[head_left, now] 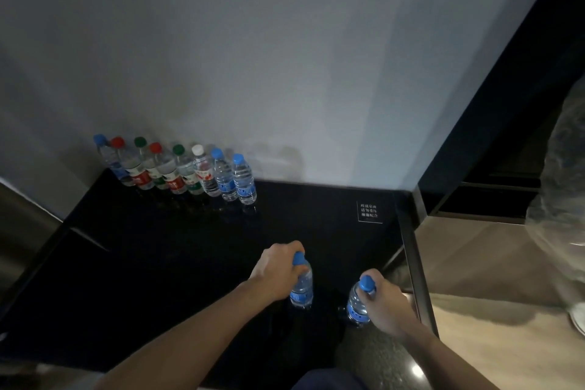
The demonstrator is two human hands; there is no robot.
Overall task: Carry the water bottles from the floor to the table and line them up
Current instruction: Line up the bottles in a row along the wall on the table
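Two clear water bottles with blue caps and blue labels are in my hands over the black table (177, 263). My left hand (278, 269) grips one bottle (302, 286) round its neck and shoulder. My right hand (384, 304) grips the other bottle (357, 302) near its cap, close to the table's right edge. Whether either bottle's base touches the tabletop I cannot tell. Along the wall at the back left stands a row of several bottles (177, 168) with blue, red, green and white caps; the nearest in the row is a blue-capped one (243, 179).
A grey wall (285, 57) backs the table. A small white-lettered sign (368, 211) lies on the tabletop at the back right. A metal strip (414, 247) edges the table's right side; beyond it are wooden flooring and a clear plastic bag (560, 199).
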